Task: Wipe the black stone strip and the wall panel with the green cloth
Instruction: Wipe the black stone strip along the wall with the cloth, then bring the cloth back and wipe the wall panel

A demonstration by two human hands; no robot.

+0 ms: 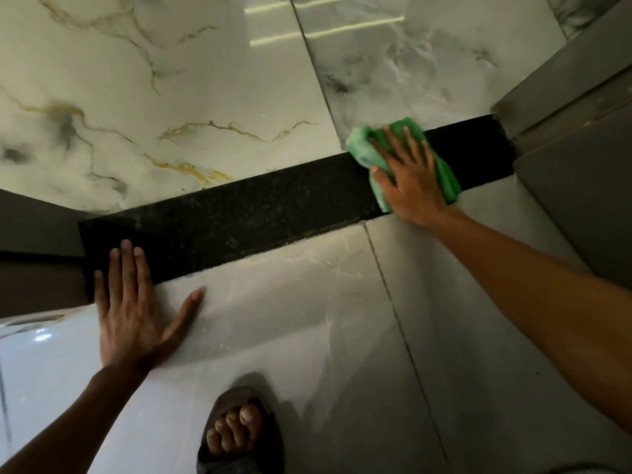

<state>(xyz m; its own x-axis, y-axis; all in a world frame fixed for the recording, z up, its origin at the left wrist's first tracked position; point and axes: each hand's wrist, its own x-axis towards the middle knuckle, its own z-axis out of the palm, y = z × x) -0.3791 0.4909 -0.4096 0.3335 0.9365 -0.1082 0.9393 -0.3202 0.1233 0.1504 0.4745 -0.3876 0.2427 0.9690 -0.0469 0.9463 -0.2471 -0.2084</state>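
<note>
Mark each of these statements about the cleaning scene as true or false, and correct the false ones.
1. The right hand presses the green cloth onto the black stone strip. True.
2. The left hand holds a second cloth. False: it lies flat and empty, its fingertips on the strip's left end and its palm on the pale tile below.
3. The cloth sits near the right end of the strip. True.
4. The cloth is blue. False: it is green.
5. A foot in a sandal shows at the bottom of the view. True.
6. The marble tile beyond the strip is plain, with no veins. False: it has gold and grey veins.
</note>
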